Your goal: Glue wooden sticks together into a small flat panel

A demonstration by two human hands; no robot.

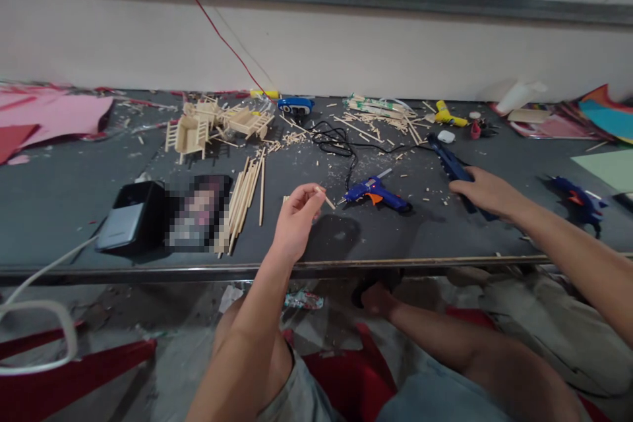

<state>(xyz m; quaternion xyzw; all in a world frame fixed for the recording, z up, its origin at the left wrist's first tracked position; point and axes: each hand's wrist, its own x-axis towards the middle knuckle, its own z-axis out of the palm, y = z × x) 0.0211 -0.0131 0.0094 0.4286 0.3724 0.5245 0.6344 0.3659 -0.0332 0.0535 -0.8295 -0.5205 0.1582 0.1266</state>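
My left hand (295,219) is raised over the front of the dark table (59,198), its fingers pinched on a short wooden stick (326,198). Just right of it lies a blue hot glue gun (378,194) with an orange trigger. My right hand (483,191) rests further right, closed on a long dark blue tool (448,157) lying on the table. A bundle of long wooden sticks (242,201) lies left of my left hand. Small stick-built furniture models (208,124) stand at the back left.
A black phone (200,211) and a black box (132,216) lie front left. Pink paper (54,115) is at far left, coloured sheets (601,122) at far right. A second glue gun (576,198), a yellow tool (449,117), black cable (336,140) and stick scraps litter the table.
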